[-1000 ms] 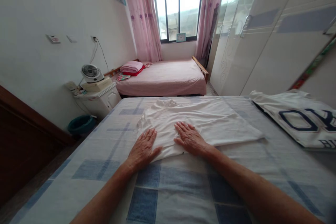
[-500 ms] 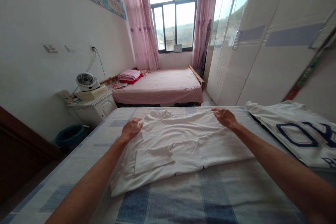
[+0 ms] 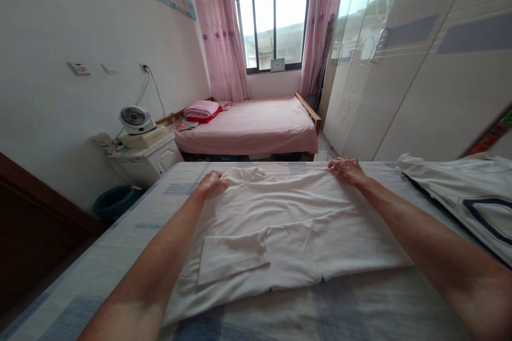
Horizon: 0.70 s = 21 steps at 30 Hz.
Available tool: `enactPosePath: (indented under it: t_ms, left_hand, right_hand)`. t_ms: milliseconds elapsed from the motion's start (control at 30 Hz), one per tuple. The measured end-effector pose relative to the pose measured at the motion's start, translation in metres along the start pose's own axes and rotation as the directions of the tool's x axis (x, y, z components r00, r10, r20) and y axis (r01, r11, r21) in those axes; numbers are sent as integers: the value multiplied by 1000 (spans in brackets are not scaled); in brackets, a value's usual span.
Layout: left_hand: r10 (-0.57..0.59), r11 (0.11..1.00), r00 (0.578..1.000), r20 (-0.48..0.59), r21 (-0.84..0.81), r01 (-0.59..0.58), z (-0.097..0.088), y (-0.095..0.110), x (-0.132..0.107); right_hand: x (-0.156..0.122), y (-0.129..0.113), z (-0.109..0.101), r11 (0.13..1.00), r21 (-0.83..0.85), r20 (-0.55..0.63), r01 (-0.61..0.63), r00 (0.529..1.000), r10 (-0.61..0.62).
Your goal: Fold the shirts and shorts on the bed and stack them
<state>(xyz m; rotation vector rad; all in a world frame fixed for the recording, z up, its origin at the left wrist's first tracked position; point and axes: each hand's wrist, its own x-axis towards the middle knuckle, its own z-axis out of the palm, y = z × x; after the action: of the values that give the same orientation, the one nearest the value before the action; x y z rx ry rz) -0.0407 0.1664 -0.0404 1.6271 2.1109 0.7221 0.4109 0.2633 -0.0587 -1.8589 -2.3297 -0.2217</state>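
A white long-sleeved shirt (image 3: 304, 234) lies spread on the blue-and-white checked bed sheet (image 3: 284, 311). One sleeve (image 3: 234, 257) is folded back across its near half, and the collar (image 3: 250, 173) sits at the far left. My left hand (image 3: 214, 183) is closed on the fabric at the far left edge, beside the collar. At the far right edge, my right hand (image 3: 347, 170) has its fingers curled down onto the shirt, pinching the cloth. Some fingertips of both hands are hidden.
Folded white garments with dark lettering (image 3: 460, 186) lie at the right. Beyond stands a pink-covered bed (image 3: 260, 128). On the left are a white cabinet (image 3: 160, 157) carrying a fan (image 3: 136, 119) and a green bin (image 3: 116, 200); a wardrobe (image 3: 400, 85) lines the right.
My left hand has come down onto the shirt's edge and its fingers have closed. My right hand's fingers have curled onto the far edge. The view has shifted slightly left.
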Motion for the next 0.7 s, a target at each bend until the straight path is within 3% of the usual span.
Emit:
enactPosePath:
  t_ms: [200, 333, 467, 600, 700]
  left_hand:
    - [-19, 993, 998, -63, -116, 12, 3, 6, -3]
    - [3, 974, 1000, -15, -229, -6, 5, 11, -10]
    - [42, 937, 998, 40, -348, -25, -7, 19, -22]
    - [129, 821, 979, 157, -571, -17, -34, 27, -53]
    - [177, 796, 957, 231, -605, -2, -50, 26, -94]
  right_hand:
    - [4, 3, 0, 995, -30, -36, -91, 995, 90]
    - [3, 5, 0, 994, -18, 4, -112, 994, 112]
    - [-4, 6, -16, 995, -21, -3, -99, 995, 99]
    - [-27, 19, -40, 996, 74, -100, -47, 994, 55]
    - [-56, 37, -48, 988, 157, -139, 7, 990, 15]
